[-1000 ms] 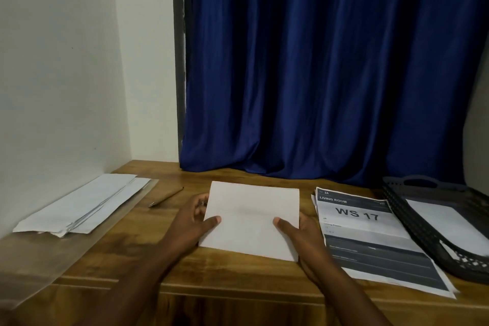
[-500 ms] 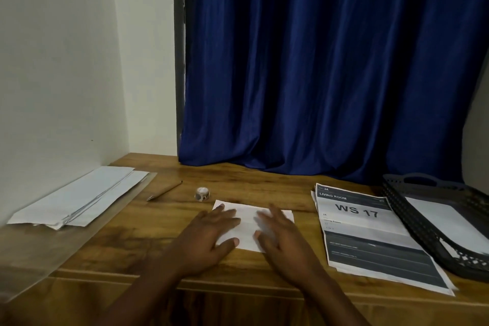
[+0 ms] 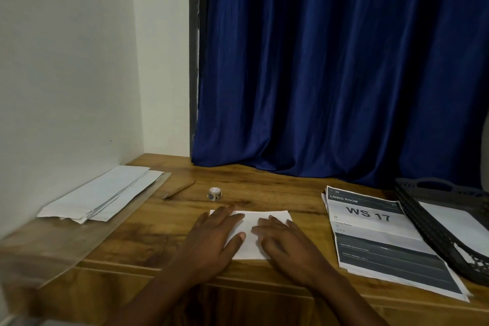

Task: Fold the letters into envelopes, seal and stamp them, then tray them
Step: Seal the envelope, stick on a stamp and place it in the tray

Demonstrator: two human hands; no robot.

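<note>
A deep blue curtain (image 3: 344,69) is hanging across the back of the scene, with pale walls (image 3: 66,61) closing in the left corner, and the wooden counter (image 3: 264,193) is stretching out beneath it all. Over on the right, a dark plastic tray (image 3: 434,230) is sitting at the counter's edge with a white sheet lying inside it. Just beside the tray, a printed sheet (image 3: 383,241) reading "LIVING ROOM" and "WS 17" is lying flat on top of other paper. On the far left, a stack of white envelopes (image 3: 103,193) is resting on a clear plastic sleeve (image 3: 53,243) near the wall.

Front and centre, the folded letter (image 3: 254,230) is lying flat on the counter near the front edge. The left hand (image 3: 211,241) is pressing down on its left part, fingers straight and spread, thumb laid across the paper. The right hand (image 3: 288,243) is pressing on the right part, fingers likewise flat and extended. Neither is gripping anything.

Behind the letter, a pen (image 3: 178,190) is lying at an angle near the envelopes, and a small roll of stickers (image 3: 214,194) is standing just to its right.
</note>
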